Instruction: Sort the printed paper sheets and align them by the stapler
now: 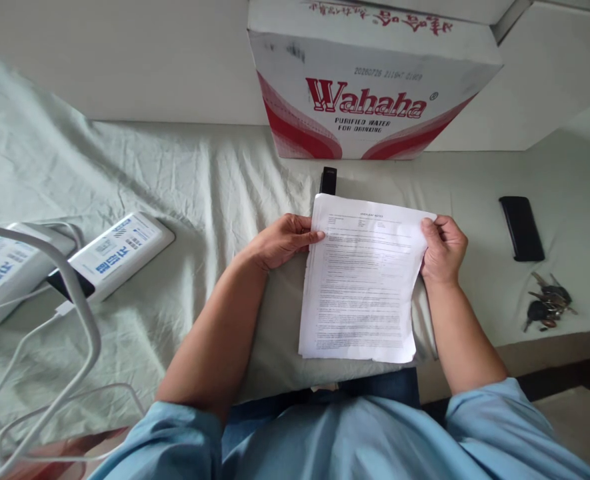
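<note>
The left hand [279, 240] pinches the upper left edge of a stack of printed sheets [362, 280], thumb on top of the page and fingers curled underneath. The right hand [442, 248] closes on the upper right edge in the same way, thumb over the corner, fingers behind. Both hands are shut on the paper near its top, so the stack hangs between them and its lower half lies down toward the person's lap.

The stack's long axis runs from 12 o'clock to 6 o'clock, tilted a little so the top leans toward 1 o'clock. From the left hand the paper lies at 3 o'clock; from the right hand it lies at 9 o'clock. Neither hand is nearer: each is touching its own edge.

Just beyond the top edge, at 12 o'clock and partly hidden by the sheets, sits a small black stapler-like object [328, 180]; I cannot tell exactly what it is. Behind it stands a Wahaha water carton [369, 87]. At 3 o'clock from the right hand, apart from it, lies a black phone [521, 228], with a bunch of keys [547, 303] near it at 4 o'clock. Well away at 9 o'clock, two white power banks [119, 253] with white cables [75, 313] rest on the pale green sheet [185, 180].
</note>
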